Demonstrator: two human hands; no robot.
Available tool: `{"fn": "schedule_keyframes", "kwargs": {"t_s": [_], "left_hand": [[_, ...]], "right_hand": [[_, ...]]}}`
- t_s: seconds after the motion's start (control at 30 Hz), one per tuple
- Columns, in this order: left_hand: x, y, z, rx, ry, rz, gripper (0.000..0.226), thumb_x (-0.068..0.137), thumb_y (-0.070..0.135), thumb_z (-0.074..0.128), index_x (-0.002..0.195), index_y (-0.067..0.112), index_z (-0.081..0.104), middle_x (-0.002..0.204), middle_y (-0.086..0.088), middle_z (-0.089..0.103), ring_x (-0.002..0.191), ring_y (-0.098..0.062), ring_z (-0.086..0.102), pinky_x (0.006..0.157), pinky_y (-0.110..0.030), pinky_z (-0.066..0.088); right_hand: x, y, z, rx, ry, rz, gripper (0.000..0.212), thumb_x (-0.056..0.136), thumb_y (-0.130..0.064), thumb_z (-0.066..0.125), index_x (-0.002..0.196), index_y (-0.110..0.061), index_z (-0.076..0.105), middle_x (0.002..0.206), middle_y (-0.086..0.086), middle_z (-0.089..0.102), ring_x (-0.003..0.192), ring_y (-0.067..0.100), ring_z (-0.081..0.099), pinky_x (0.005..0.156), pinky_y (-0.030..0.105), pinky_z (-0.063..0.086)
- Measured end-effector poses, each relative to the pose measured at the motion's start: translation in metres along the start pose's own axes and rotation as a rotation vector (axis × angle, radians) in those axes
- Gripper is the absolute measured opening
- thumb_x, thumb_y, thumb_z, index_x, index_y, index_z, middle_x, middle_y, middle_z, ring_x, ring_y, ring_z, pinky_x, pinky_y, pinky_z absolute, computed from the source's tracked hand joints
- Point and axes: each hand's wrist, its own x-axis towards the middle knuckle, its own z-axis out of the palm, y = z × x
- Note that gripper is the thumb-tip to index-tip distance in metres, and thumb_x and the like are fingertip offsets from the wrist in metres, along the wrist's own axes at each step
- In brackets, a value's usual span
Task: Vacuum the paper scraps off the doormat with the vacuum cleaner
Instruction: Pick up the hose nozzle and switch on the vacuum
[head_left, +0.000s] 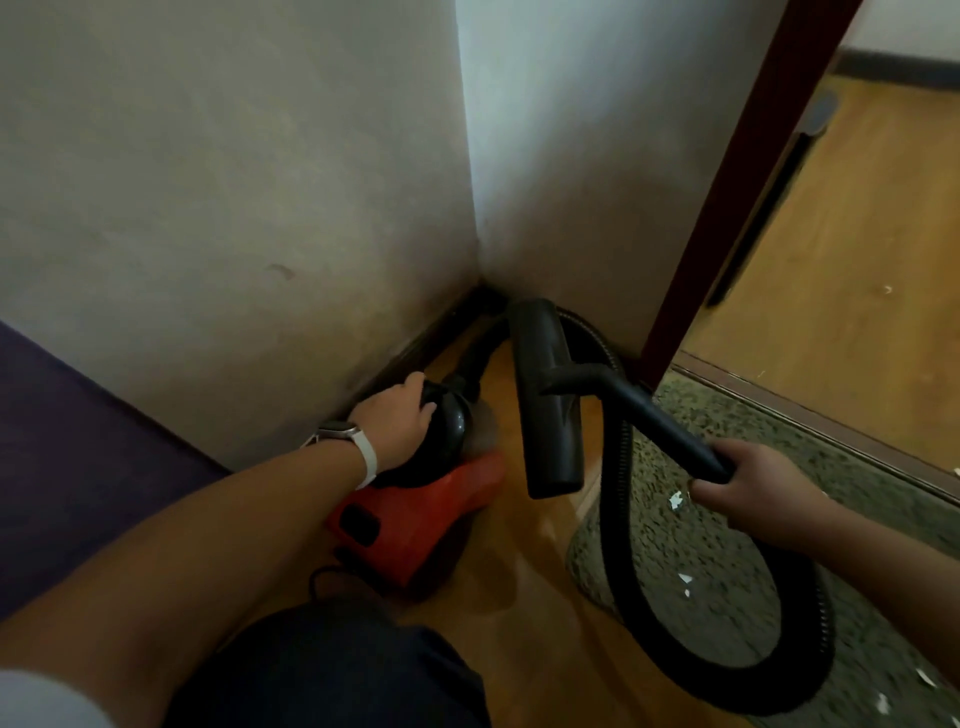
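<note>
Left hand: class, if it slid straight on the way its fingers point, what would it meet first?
The left hand holds the vacuum cleaner; straight on it would probably meet the black hose at its front, then the wall corner. Depth is unclear.

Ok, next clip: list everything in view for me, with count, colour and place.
vacuum cleaner: one, red and black, floor by wall corner
nozzle: one, black, at wand's end, near corner
wand: one, black, in right hand
hose: one, black, looped over doormat
doormat: one, speckled green, at doorway
paper scraps: several, white, on doormat
door frame: one, dark red, right of corner
watch: one, white strap, left wrist
left hand: grips vacuum cleaner's black top
right hand: grips wand
</note>
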Motion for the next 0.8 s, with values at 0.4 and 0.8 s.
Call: {"fn": "schedule_keyframes", "kwargs": {"t_s": [0.4,0.8], "left_hand": [[0.043,0.01,0.005,-0.007,-0.024,0.11,0.038,0.101,0.041,0.045,0.126,0.013,0.046,0.103,-0.011,0.065,0.086,-0.03,0.062,0.065,-0.037,0.045],[0.005,0.107,-0.006,0.375,0.086,0.695,0.058,0.09,0.051,0.056,0.134,0.013,0.054,0.131,-0.008,0.054,0.115,-0.026,0.054,0.09,-0.04,0.049]], "right_hand": [[-0.015,0.041,-0.018,0.083,0.054,0.104,0.018,0.083,-0.014,0.072,0.098,-0.022,0.065,0.071,0.01,0.067,0.046,0.017,0.061,0.046,0.032,0.054],[-0.051,0.075,-0.051,0.156,0.18,0.118,0.01,0.082,-0.013,0.071,0.088,-0.017,0.064,0.068,0.011,0.063,0.049,0.021,0.062,0.046,0.029,0.051]]}}
